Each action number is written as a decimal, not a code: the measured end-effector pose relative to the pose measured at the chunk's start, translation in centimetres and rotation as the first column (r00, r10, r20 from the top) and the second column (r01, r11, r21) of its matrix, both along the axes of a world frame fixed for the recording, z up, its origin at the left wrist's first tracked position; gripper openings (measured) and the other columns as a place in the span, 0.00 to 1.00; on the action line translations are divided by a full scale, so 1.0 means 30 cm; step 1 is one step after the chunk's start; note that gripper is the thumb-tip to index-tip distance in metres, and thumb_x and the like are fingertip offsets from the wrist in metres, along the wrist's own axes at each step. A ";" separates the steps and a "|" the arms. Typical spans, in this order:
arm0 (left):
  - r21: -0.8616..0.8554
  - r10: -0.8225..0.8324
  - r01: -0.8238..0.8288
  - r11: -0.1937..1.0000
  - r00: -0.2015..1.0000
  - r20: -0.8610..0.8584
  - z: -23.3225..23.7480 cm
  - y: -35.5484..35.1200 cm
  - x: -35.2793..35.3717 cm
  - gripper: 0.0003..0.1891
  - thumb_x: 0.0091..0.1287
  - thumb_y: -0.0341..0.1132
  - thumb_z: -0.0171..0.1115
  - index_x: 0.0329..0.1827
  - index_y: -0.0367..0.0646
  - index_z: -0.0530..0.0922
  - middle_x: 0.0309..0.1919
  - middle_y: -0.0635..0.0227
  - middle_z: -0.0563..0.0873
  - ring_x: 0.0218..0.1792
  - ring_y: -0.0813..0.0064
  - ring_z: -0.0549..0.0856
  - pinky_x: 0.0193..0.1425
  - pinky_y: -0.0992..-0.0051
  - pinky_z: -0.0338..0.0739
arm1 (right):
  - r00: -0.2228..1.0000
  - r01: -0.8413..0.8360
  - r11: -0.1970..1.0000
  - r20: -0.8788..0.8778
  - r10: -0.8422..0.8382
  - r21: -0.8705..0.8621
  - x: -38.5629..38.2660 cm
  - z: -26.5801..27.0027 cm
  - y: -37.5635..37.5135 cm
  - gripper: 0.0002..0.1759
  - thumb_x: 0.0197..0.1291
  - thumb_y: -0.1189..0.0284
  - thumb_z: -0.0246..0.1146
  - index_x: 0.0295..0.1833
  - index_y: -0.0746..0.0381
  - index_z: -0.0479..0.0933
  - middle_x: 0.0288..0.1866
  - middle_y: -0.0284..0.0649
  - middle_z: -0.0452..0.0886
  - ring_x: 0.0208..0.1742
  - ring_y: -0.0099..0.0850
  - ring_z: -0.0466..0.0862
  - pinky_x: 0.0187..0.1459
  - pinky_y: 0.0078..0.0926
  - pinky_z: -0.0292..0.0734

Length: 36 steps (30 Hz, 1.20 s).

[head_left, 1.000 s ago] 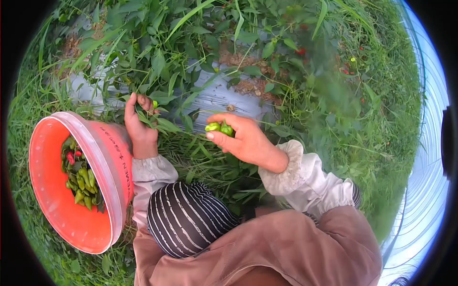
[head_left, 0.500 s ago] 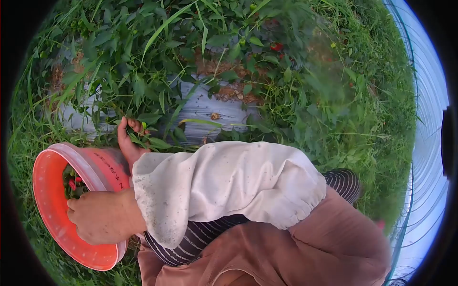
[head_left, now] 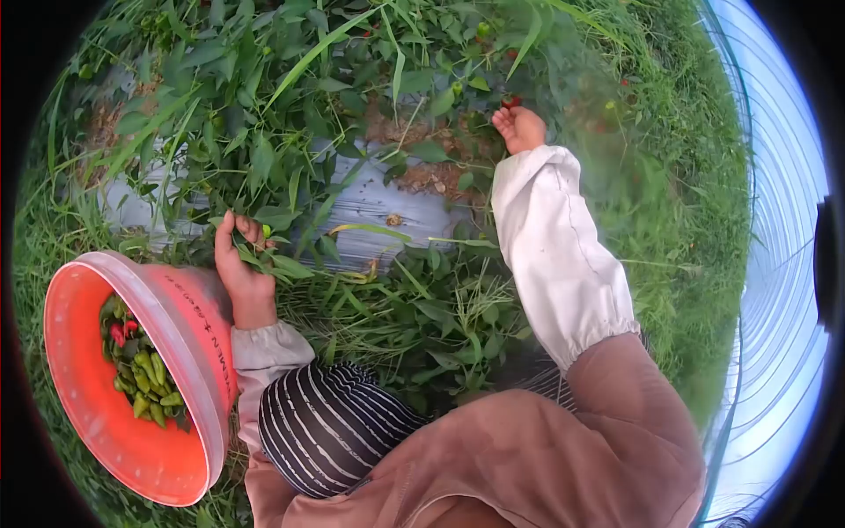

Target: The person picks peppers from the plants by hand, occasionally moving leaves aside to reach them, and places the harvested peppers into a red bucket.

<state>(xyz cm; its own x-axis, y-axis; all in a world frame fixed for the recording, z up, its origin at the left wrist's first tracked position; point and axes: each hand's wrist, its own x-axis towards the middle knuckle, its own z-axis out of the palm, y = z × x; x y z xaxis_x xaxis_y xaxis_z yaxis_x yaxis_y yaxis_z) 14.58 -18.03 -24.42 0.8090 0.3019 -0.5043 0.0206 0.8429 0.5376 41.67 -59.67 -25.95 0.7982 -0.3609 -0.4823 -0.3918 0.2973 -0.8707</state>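
Observation:
My left hand (head_left: 243,280) is beside the bucket, its thumb and fingers curled round a leafy green stem (head_left: 280,262) of a pepper plant. Up and to the right, my right hand (head_left: 523,130) reaches among the foliage, fingers spread and nothing visible in them. Just above those fingertips is a red pepper (head_left: 512,102), close by; contact is unclear. A red-orange bucket (head_left: 79,387) leans at the lower left with its mouth in view. Inside lie several green peppers (head_left: 151,378) and a few red ones (head_left: 123,331).
Pepper plants (head_left: 255,114) and long grass blades fill the upper view. Silvery plastic sheeting (head_left: 365,207) shows between them, with dry soil (head_left: 440,176) on it. My striped knee (head_left: 326,431) is beside the bucket. Pale sheeting (head_left: 783,308) runs along the right side.
My right hand has left the bucket and moved far up and right to the plants, uncovering the peppers inside. My left hand has barely moved. The bucket sits slightly further left.

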 end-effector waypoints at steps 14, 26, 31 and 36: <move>0.023 -0.007 0.007 1.000 1.000 -0.014 -0.001 -0.025 -0.002 0.14 0.72 0.44 0.54 0.28 0.50 0.69 0.21 0.76 0.69 0.24 0.80 0.70 0.29 0.76 0.67 | 0.903 -0.427 0.848 -0.093 0.420 -0.315 -0.132 0.297 0.007 0.14 0.68 0.61 0.56 0.46 0.56 0.82 0.19 0.24 0.63 0.16 0.16 0.58 0.17 0.19 0.49; 0.571 0.058 0.099 0.815 0.967 -0.250 -0.013 -0.060 0.002 0.09 0.68 0.38 0.61 0.39 0.40 0.78 0.33 0.66 0.80 0.34 0.77 0.78 0.40 0.76 0.72 | 0.945 -0.299 0.950 0.168 0.281 0.093 -0.477 0.319 -0.238 0.25 0.73 0.59 0.53 0.60 0.71 0.72 0.36 0.36 0.78 0.35 0.28 0.80 0.39 0.28 0.80; 0.864 0.239 0.061 -0.500 0.968 0.070 0.244 -0.081 0.030 0.16 0.68 0.32 0.60 0.56 0.33 0.76 0.55 0.57 0.75 0.58 0.69 0.74 0.56 0.71 0.73 | 0.962 -0.266 0.944 0.001 0.271 -0.196 -0.589 0.284 -0.104 0.21 0.71 0.60 0.57 0.54 0.68 0.79 0.30 0.36 0.79 0.27 0.25 0.80 0.31 0.23 0.79; 0.935 -0.188 -0.332 0.126 0.917 0.351 0.528 -0.188 0.136 0.13 0.69 0.32 0.58 0.49 0.32 0.80 0.46 0.59 0.81 0.47 0.70 0.80 0.51 0.73 0.76 | 0.974 -0.227 0.946 -0.033 0.225 -0.231 -0.612 0.213 -0.111 0.18 0.69 0.62 0.61 0.48 0.68 0.80 0.31 0.37 0.80 0.27 0.26 0.81 0.31 0.24 0.79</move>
<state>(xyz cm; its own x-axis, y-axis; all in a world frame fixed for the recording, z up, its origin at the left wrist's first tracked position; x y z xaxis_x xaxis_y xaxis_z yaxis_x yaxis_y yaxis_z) 18.66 -23.68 -8.57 0.7530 0.3771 0.5392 -0.3790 -0.4213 0.8239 23.30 -62.99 -19.55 0.8690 -0.2738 -0.4121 -0.4310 -0.0096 -0.9023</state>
